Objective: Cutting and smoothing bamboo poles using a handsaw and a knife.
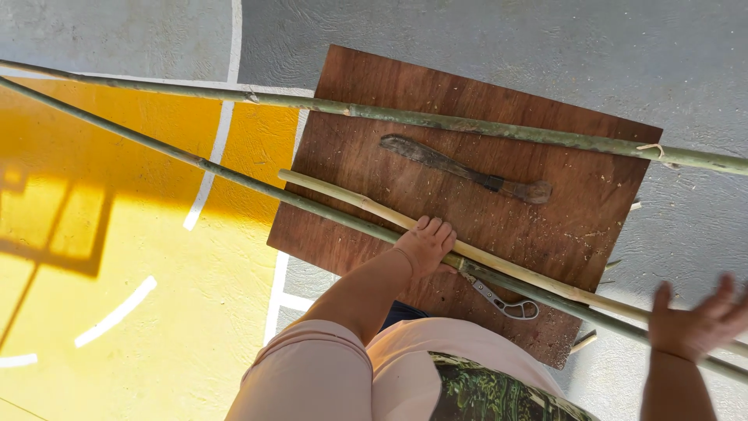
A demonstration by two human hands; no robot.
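- Head view: your left hand (pixel 425 245) is closed over the poles lying across the wooden board (pixel 545 156), fingers curled on top of the pale peeled pole (pixel 343 195) where it runs just beside the thin green pole (pixel 234 178); whether the grip takes in both poles cannot be told from here.
- Your right hand (pixel 697 320) hangs open above the far end of the same poles, fingers spread and a little blurred, holding nothing and, as far as can be seen, touching nothing.
- The pale peeled pole runs diagonally across the board and out past its right edge, toward that open hand.
- A small metal tool (pixel 506 304) lies on the board just below the poles, close to your left hand (its exact kind is hard to make out).
- A long dark blade with a wooden handle (pixel 467 170) lies loose in the middle of the board, apart from both hands.
- A thicker green pole (pixel 483 129) crosses the board's upper part.
- Risk, as a judgement: with only one hand holding, the long poles could roll or pivot on the board, and a sliding pole could knock the loose blade toward your fingers.
- Shavings on the surface could make the poles slip.
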